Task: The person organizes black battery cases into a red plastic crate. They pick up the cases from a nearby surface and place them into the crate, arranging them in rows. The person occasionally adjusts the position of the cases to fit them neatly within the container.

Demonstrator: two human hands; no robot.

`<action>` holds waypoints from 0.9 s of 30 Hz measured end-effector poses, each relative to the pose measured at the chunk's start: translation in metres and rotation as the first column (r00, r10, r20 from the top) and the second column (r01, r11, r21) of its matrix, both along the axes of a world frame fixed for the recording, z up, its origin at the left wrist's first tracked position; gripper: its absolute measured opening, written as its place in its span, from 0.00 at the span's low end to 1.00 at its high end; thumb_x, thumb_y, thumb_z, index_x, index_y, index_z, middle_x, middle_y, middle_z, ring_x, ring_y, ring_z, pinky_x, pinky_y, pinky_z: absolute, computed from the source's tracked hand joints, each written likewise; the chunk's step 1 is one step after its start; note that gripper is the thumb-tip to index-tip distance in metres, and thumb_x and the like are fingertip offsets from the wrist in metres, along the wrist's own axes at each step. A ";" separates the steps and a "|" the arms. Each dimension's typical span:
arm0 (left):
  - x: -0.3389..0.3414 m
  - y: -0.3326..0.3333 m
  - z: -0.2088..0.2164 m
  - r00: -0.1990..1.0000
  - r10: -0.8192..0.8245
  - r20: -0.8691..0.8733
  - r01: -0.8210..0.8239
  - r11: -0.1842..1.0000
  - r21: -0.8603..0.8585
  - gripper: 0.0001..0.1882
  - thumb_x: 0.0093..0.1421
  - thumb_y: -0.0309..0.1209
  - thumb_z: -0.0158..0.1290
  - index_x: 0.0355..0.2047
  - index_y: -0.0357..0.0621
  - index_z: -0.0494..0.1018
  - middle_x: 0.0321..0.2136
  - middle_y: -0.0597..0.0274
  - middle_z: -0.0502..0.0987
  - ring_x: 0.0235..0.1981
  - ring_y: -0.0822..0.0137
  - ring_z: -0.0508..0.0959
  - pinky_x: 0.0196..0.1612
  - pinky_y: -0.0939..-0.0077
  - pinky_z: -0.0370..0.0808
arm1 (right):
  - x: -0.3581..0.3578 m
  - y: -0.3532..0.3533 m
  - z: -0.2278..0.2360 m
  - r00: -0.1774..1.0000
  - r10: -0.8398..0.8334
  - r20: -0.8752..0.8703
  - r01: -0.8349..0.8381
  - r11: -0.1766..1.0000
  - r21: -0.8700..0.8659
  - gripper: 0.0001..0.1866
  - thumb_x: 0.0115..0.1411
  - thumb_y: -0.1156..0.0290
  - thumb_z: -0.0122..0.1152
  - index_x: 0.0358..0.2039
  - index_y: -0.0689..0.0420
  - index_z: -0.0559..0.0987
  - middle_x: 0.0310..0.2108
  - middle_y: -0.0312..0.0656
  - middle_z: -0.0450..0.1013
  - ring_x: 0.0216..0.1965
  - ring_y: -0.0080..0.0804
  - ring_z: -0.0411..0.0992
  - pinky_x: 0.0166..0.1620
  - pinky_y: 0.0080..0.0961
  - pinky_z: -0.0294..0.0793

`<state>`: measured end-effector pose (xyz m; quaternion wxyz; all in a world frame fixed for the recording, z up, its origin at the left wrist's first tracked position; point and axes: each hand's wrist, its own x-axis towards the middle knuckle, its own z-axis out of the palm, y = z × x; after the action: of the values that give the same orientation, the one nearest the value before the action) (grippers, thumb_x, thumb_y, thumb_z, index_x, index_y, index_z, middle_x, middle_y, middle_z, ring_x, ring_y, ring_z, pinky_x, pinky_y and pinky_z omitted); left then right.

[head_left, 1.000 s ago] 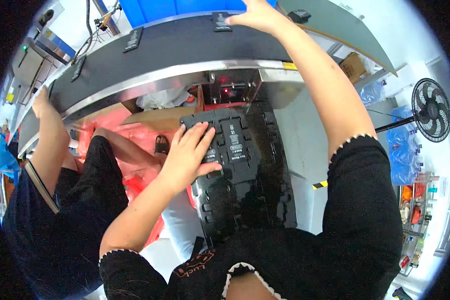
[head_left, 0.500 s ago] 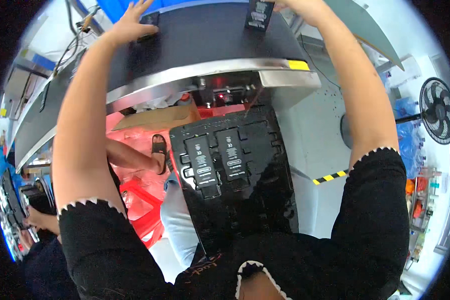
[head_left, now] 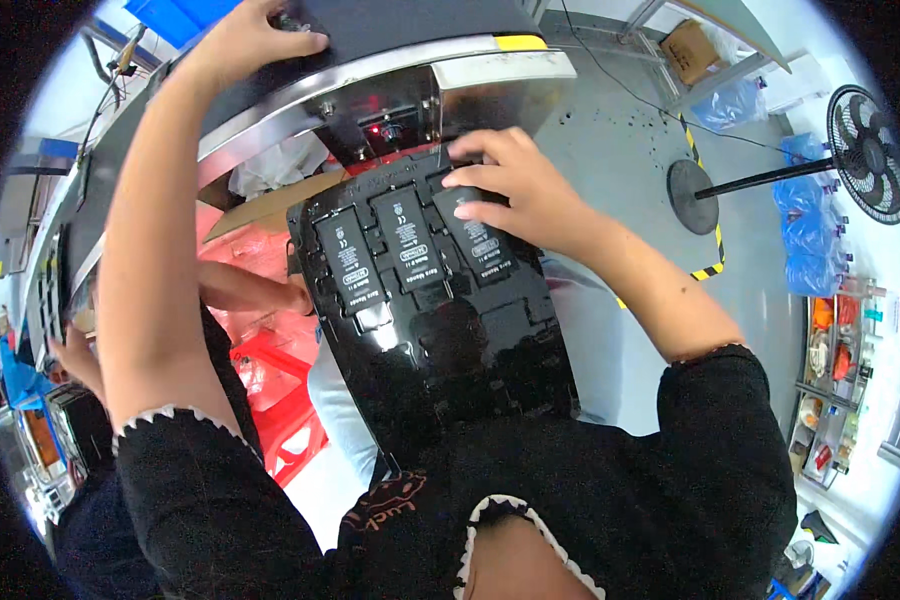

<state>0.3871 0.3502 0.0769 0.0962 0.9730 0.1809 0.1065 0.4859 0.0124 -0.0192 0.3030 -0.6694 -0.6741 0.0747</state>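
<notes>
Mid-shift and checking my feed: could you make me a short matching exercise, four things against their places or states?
Things:
1. left hand
2. right hand
3. black tray
4. floor fan

Places or states:
A. holds three dark batteries in a row
B. near the picture's right edge
C. at the dark conveyor belt
D. fingers over the upper end of the rightmost battery

Pairs: 1-C, 2-D, 3-A, 4-B

Head-worn wide fisheye view: looks steeply down and forward over the black shirt at lower centre. Black tray sits near, mid-frame; conveyor crosses upper left, floor fan stands farther off, upper right.
</notes>
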 end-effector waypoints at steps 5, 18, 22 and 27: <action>-0.103 -0.147 0.003 0.956 -0.127 0.265 0.177 0.968 -0.176 0.44 0.37 0.37 0.66 0.56 0.38 0.65 0.52 0.48 0.67 0.57 0.55 0.65 0.60 0.63 0.59 | -0.014 -0.033 0.009 0.992 0.044 0.118 -0.047 0.999 0.016 0.26 0.52 0.62 0.62 0.52 0.51 0.72 0.56 0.41 0.65 0.58 0.44 0.60 0.56 0.43 0.62; -0.248 -0.295 -0.074 0.975 -0.176 -0.135 0.160 0.980 -0.116 0.38 0.49 0.45 0.60 0.56 0.38 0.62 0.63 0.44 0.52 0.64 0.48 0.53 0.64 0.47 0.46 | -0.047 -0.052 -0.002 0.962 -0.009 0.272 0.038 0.994 -0.100 0.20 0.58 0.59 0.57 0.51 0.50 0.75 0.61 0.44 0.60 0.64 0.48 0.53 0.61 0.45 0.53; -0.243 -0.306 -0.099 0.988 -0.143 -0.055 0.137 0.985 -0.106 0.38 0.51 0.45 0.58 0.57 0.36 0.61 0.64 0.41 0.50 0.66 0.48 0.50 0.64 0.46 0.44 | -0.044 -0.038 0.022 0.997 0.025 0.078 -0.027 0.999 0.028 0.21 0.57 0.61 0.59 0.50 0.54 0.75 0.57 0.51 0.63 0.58 0.48 0.60 0.60 0.37 0.58; -0.246 -0.300 -0.089 0.986 -0.159 -0.041 0.150 0.974 -0.169 0.38 0.50 0.43 0.60 0.56 0.36 0.61 0.63 0.41 0.50 0.65 0.47 0.51 0.63 0.43 0.45 | -0.028 0.023 0.083 0.999 -0.028 -0.029 0.035 0.969 0.245 0.16 0.57 0.63 0.59 0.45 0.55 0.77 0.47 0.43 0.71 0.52 0.36 0.68 0.55 0.31 0.65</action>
<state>0.1414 0.0498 -0.0120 0.1794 0.9753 0.1153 0.0571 0.4574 0.0354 0.0640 0.3934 -0.6364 -0.6635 -0.0057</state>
